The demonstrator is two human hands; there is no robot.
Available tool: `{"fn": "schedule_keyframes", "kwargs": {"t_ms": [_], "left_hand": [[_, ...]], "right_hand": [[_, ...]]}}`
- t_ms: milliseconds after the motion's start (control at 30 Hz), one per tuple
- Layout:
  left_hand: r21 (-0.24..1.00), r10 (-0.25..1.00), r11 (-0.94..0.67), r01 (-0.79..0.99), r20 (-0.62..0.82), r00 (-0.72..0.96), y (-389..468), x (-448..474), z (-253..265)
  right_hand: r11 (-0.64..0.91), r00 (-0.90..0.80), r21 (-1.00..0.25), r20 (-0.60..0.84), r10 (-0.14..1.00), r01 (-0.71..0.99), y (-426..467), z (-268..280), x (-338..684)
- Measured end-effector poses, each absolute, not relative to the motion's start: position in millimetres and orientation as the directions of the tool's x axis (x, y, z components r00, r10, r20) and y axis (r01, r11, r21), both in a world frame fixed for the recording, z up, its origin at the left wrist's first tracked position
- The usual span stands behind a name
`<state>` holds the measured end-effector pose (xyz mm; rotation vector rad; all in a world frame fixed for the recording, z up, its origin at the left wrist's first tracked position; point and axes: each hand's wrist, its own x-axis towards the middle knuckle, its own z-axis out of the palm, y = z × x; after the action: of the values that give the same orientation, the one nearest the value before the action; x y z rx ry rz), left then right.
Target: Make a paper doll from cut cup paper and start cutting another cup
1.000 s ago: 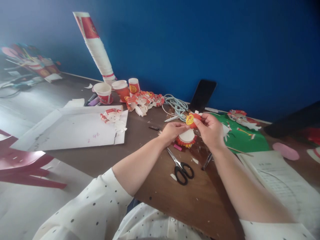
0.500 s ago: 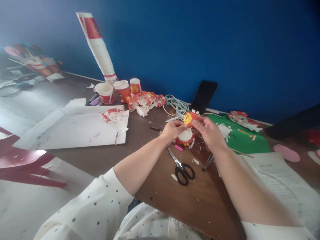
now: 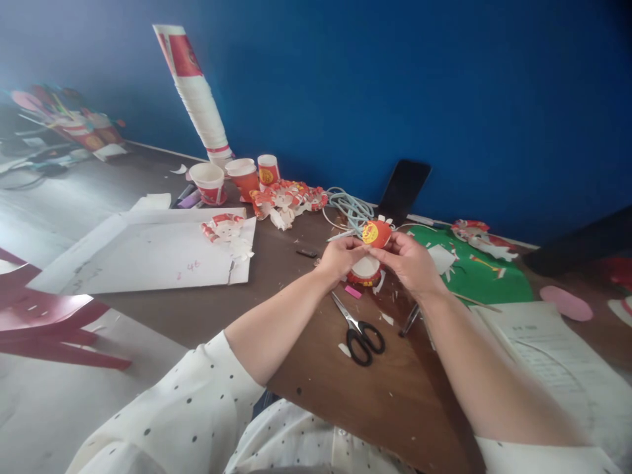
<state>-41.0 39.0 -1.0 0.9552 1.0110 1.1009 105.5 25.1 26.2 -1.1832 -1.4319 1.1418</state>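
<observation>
Between my two hands is a small orange piece cut from a paper cup (image 3: pixel 379 236), with a yellow printed patch. My left hand (image 3: pixel 342 257) pinches its lower left edge. On the other side, the fingers and thumb of my right hand (image 3: pixel 409 262) grip its lower right. Just beneath the hands lies a round cup-paper piece (image 3: pixel 365 267) with a white middle and a red-and-yellow curled rim, partly hidden by them. Scissors (image 3: pixel 359 329) with black handles rest on the table nearer to me, blades pointing away. A pink scrap (image 3: pixel 352 291) lies by the blade tips.
A tall stack of paper cups (image 3: pixel 197 99) leans by the blue wall, with single cups (image 3: pixel 207 181) beside it. Cut cup figures (image 3: pixel 286 201), a white board (image 3: pixel 148 257), a phone (image 3: pixel 405 187), coiled cord (image 3: pixel 350 209), green sheet (image 3: pixel 488 273) and printed papers (image 3: pixel 553 355) surround the hands.
The orange cup piece has tipped slightly upright, showing more of its orange side. My right thumb has moved down and left along its lower edge. My left hand has barely moved.
</observation>
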Motion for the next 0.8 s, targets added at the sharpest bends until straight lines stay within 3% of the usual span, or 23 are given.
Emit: {"fn": "schedule_keyframes", "kwargs": {"t_ms": [533, 800], "left_hand": [[0.898, 0.956, 0.215, -0.385, -0.114, 0.270, 39.6, -43.3, -4.6], [0.922, 0.974, 0.174, -0.346, -0.109, 0.200, 39.8, -41.2, -7.8]], "right_hand": [[0.144, -0.062, -0.981, 0.137, 0.989, 0.128, 28.4, 19.7, 109.2], [0.112, -0.007, -0.978, 0.112, 0.994, 0.174, 28.5, 19.0, 109.4]]}}
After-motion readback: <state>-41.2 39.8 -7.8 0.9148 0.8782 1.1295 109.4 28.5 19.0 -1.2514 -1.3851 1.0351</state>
